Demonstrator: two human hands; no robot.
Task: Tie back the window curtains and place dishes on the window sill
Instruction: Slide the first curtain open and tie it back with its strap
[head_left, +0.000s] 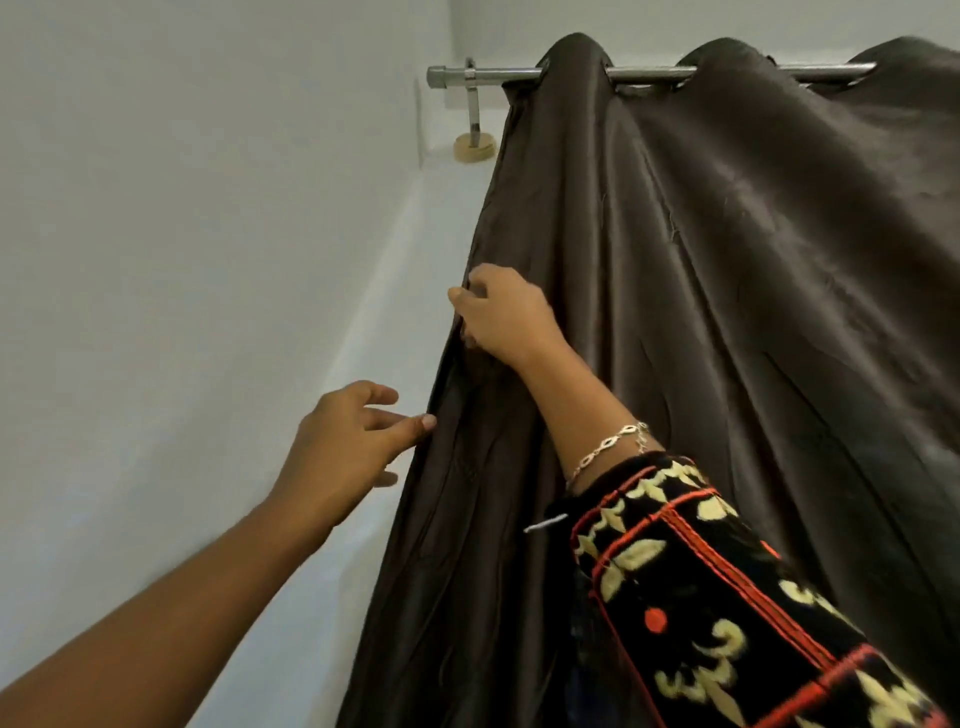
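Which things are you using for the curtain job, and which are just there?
For the job: brown curtain; right hand gripping its edge; left hand open beside that edge.
Just there: curtain rod; rod bracket; white wall; bracelet; patterned sleeve.

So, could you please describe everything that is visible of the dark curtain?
The curtain is dark brown with a soft sheen, like satin. It hangs in deep folds from a metal rod that passes through its top, and it is spread out, not tied back. Its left edge lies beside a white wall. The right hand grips that edge; lower down, the left hand, fingers relaxed, touches it with one fingertip.
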